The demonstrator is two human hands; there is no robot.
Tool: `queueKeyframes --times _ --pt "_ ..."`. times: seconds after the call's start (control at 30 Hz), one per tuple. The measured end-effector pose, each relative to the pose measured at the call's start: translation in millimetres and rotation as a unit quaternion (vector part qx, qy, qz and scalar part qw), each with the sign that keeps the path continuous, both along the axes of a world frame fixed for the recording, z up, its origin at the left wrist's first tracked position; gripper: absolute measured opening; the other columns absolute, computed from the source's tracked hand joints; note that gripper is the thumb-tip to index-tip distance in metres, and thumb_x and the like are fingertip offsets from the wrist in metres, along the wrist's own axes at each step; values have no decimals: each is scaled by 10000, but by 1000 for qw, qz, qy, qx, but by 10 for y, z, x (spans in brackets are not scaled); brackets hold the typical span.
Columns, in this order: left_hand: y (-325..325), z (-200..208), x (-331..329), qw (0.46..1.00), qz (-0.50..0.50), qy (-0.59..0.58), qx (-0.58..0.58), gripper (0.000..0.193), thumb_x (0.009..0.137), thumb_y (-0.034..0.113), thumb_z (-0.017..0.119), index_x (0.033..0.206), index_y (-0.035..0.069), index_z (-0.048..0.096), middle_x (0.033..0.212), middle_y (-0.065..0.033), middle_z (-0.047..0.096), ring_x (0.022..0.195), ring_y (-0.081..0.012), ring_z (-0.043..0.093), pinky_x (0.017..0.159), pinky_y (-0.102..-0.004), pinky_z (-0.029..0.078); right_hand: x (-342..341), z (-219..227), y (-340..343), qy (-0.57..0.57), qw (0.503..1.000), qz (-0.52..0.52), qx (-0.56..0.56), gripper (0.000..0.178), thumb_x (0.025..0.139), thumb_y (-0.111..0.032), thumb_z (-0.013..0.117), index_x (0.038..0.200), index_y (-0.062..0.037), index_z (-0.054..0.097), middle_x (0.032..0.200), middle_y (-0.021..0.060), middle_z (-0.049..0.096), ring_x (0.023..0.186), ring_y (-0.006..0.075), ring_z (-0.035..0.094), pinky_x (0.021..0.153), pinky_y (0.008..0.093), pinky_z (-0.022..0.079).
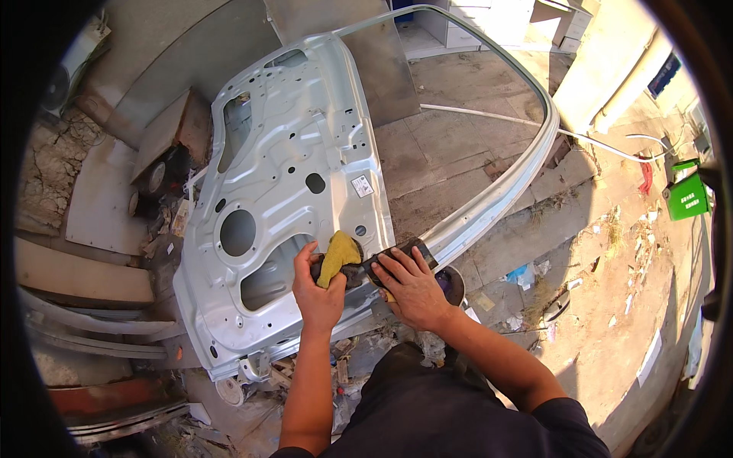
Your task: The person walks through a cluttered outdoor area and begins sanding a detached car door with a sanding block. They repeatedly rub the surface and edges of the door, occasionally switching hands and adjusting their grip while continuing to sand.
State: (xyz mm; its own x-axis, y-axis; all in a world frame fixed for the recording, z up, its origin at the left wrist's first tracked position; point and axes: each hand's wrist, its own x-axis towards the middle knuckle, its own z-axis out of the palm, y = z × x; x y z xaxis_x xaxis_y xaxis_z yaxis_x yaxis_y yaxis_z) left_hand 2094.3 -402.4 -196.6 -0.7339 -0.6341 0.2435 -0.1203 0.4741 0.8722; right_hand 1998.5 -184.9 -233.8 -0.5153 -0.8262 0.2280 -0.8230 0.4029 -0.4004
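A pale grey bare car door (pixel 305 153), inner side up with cut-out holes, lies in front of me with its window frame (pixel 527 160) curving to the right. My left hand (pixel 319 299), over the lower part of the door, grips a crumpled yellow cloth (pixel 340 256). A dark lump shows beside the cloth; its kind is unclear. Close by on the right, my right hand (pixel 416 290) holds a dark flat pad (pixel 393 263) against the door where the window frame begins. Its fingers lie over the pad, and a bit of yellow shows by the thumb.
Curved car panels (pixel 92 320) are stacked at the left, near a rusty brown box (pixel 179 137). A green container (pixel 687 197) stands far right. Litter and scraps (pixel 523 275) dot the paved ground. White drawers (pixel 466 30) stand at the back.
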Motion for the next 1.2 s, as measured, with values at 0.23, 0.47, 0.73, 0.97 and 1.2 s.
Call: queueKeyframes --times 0.23,0.47,0.73,0.97,1.2 --pt "-166 -187 173 991 -32 48 -123 668 823 -61 742 1481 41 692 1180 -164 716 1018 -313 731 919 -408 601 -589 -166 699 0 998 -31 54 657 1099 -258 653 1733 -226 486 1814 44 436 1689 335 370 1381 622 249" --pt "-196 -267 122 989 -65 56 -117 536 854 -81 689 1384 3 702 1177 -166 701 1051 -332 724 963 -395 581 -124 8 74 32 987 144 63 675 1105 -393 662 1737 -237 482 1842 51 392 1724 352 301 1406 622 200" --pt "-288 -260 110 995 -74 55 -49 505 859 -46 706 1361 17 709 1148 -151 720 1024 -326 728 938 -364 575 -1222 -197 935 143 961 197 129 738 1010 -365 748 1711 -359 517 1844 -37 388 1732 343 281 1420 613 209" --pt "-374 -380 124 997 -69 40 24 459 874 -51 686 1328 2 722 1137 -131 715 1014 -296 721 937 -342 560 -1085 -129 433 185 936 274 116 696 1030 -322 687 1690 -467 517 1867 -59 333 1725 352 295 1394 625 284" --pt "-365 -385 97 997 -75 22 1 462 872 -41 741 1332 -12 709 1223 -130 728 1103 -309 722 1005 -355 559 -1326 -233 695 199 947 239 80 676 1016 -363 698 1641 -565 539 1869 -29 310 1709 422 302 1344 726 319"
